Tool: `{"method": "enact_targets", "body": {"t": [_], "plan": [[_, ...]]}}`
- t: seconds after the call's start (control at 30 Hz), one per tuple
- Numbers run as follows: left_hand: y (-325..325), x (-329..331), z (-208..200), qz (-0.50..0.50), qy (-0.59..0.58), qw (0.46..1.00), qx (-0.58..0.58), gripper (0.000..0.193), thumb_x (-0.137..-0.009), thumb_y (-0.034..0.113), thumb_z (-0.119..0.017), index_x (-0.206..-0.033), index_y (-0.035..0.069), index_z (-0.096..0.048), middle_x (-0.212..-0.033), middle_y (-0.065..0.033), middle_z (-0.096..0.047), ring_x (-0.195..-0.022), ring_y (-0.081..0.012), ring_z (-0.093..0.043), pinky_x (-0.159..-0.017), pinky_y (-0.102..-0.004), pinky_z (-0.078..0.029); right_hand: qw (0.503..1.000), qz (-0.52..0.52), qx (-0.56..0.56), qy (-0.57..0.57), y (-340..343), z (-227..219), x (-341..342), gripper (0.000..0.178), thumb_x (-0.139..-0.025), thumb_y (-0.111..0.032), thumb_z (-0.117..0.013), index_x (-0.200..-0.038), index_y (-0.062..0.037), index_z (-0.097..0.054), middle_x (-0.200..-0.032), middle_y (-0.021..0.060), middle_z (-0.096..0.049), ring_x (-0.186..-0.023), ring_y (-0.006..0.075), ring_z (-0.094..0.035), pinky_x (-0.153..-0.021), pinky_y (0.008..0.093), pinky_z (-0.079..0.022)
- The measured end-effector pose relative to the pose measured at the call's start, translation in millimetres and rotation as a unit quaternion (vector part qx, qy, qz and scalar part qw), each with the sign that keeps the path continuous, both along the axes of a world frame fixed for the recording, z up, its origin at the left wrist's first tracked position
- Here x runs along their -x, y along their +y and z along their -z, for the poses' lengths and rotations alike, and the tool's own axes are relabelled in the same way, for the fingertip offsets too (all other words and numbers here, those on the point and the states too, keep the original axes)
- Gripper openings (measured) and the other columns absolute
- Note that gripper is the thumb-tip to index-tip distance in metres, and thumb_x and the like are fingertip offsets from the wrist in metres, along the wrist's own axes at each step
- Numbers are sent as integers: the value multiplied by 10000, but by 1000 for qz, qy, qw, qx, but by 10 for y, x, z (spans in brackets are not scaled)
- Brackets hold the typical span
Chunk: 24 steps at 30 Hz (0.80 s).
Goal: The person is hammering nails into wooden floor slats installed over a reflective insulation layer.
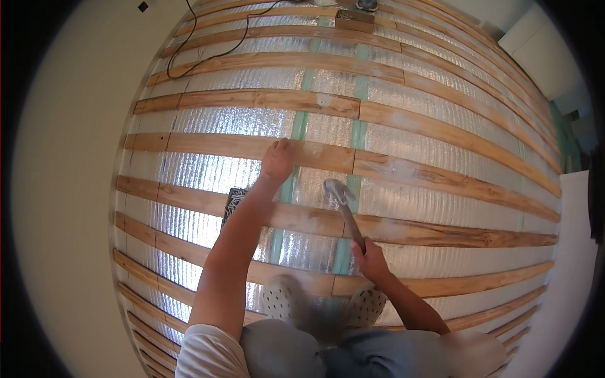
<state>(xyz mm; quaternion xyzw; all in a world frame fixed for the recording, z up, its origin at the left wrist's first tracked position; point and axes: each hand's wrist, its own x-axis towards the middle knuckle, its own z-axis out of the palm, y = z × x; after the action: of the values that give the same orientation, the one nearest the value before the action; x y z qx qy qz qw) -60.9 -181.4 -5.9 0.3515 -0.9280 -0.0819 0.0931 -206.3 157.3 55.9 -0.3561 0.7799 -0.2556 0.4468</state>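
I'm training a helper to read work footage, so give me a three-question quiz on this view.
1. Which tool does the right hand hold: (a) saw, (b) hammer, (c) brush?
2. True or false: the hammer's head is farther from the shoes than the right hand is.
3. Fill in: the tape strips running beneath the slats are ____ in colour.

Key: 1. b; 2. True; 3. green
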Motion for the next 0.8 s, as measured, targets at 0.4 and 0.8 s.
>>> {"method": "enact_targets", "body": {"t": [0.4, 0.8], "plan": [[92, -154, 217, 30, -18, 999, -21, 534, -775, -42, -468, -1306, 16, -466, -1432, -162, -408, -1319, -299, -404, -1093, -413, -317, 998, -27, 43, 36, -1069, 254, 245, 428, -982, -389, -430, -953, 21, -550, -808, 274, -622, -821, 466, -600, -710, 490, -466], [59, -26, -47, 19, -146, 987, -64, 511, -813, 3, -458, -1323, 32, -455, -1466, -139, -365, -1342, -268, -376, -1117, -362, -288, 997, -14, 55, 60, -1012, 132, 231, 528, -954, -483, -444, -948, 27, -581, -849, 276, -638, -841, 462, -611, -744, 485, -472]]}}
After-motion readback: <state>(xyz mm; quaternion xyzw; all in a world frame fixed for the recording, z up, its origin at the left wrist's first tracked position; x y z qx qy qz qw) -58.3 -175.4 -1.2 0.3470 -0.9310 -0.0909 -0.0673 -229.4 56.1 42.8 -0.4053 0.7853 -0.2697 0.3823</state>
